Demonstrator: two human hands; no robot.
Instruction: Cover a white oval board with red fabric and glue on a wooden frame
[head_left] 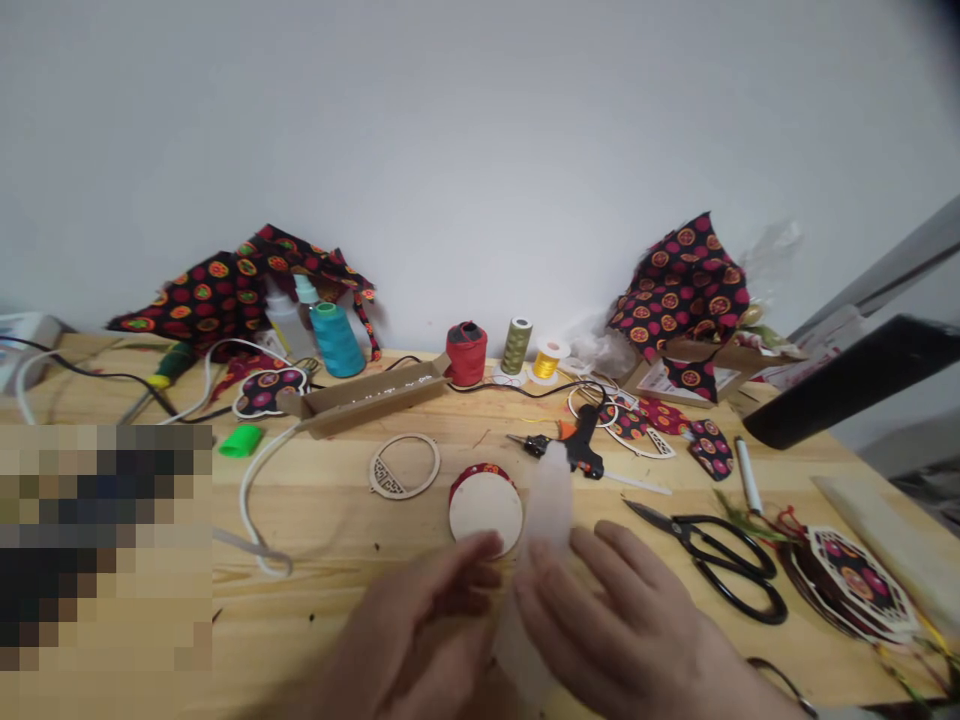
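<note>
My left hand [420, 630] curls at the lower edge of a round wooden disc [486, 508], which has red patterned fabric around its far rim. A translucent white strip [547, 510] rises past the disc's right side and runs down between my hands. My right hand [615, 640] lies over the strip's lower part, with the thumb close to the disc. The strip's lowest part is blurred behind my fingers.
A black hot glue gun [581, 445] lies just beyond the strip, next to a wooden ring [405, 465]. Black-handled scissors [712, 560] lie to the right. Thread spools [466, 354], a cardboard tray [367, 400] and patterned fabric [679, 290] line the back. A white cord [251, 500] curves left.
</note>
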